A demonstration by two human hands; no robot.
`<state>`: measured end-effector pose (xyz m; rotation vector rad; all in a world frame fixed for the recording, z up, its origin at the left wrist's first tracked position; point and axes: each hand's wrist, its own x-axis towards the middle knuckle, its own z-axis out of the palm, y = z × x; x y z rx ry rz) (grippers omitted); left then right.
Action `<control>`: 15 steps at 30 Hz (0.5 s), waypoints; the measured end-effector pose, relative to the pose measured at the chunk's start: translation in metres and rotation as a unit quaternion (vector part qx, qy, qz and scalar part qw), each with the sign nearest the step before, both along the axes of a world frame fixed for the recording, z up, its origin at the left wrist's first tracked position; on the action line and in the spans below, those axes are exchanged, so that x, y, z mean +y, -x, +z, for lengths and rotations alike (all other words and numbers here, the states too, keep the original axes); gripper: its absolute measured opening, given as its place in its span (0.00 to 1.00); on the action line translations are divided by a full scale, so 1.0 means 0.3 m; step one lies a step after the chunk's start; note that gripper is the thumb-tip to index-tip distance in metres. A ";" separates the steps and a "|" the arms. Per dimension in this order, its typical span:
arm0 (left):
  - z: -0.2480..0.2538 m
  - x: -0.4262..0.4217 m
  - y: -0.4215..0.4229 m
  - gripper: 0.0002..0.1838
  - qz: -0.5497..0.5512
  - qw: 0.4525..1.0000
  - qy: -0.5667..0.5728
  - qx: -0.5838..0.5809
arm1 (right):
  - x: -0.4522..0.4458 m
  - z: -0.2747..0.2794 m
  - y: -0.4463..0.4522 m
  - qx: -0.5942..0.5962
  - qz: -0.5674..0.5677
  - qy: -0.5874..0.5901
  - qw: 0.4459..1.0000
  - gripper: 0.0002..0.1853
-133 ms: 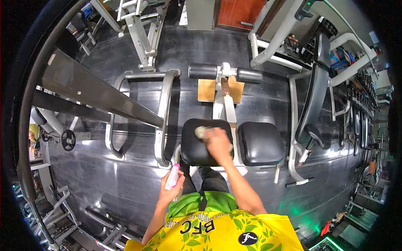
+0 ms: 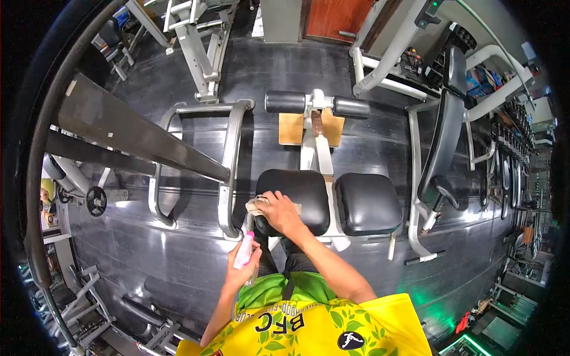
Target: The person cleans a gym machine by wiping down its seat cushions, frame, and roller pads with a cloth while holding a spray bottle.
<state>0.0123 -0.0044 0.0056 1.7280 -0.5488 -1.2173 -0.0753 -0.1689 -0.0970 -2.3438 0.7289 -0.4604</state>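
My right hand presses a pale cloth against the left edge of a black padded seat. Its fingers are bent over the cloth, and part of the cloth shows beyond the hand on the right. Lower down, my left hand is closed around a white spray bottle with a pink top, held upright just below the seat's left corner. A second black pad sits to the right of the first on the same bench.
Black rollers and a wooden plate lie at the bench's far end. A silver tube frame stands close on the left. To the right is a machine with a black backrest. A rack of dumbbells lines the far right.
My right hand has swept the cloth left and slightly toward me, from the middle of the seat to its left edge. The left hand and bottle stay about where they were.
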 end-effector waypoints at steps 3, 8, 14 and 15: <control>-0.017 -0.013 0.015 0.07 -0.017 1.000 0.008 -0.006 | -0.086 -0.041 0.126 0.039 -0.006 0.020 0.999 0.13; 0.005 -0.028 0.023 0.07 -0.053 0.998 0.006 -0.017 | -0.268 -0.100 0.371 0.148 -0.219 0.019 0.964 0.15; -0.027 -0.011 0.003 0.07 -0.067 0.998 0.016 0.004 | -0.113 -0.118 0.039 0.114 -0.134 0.083 0.981 0.11; -0.031 -0.018 0.001 0.07 -0.072 0.997 0.015 0.011 | -0.072 -0.116 -0.029 0.073 -0.094 0.045 0.992 0.10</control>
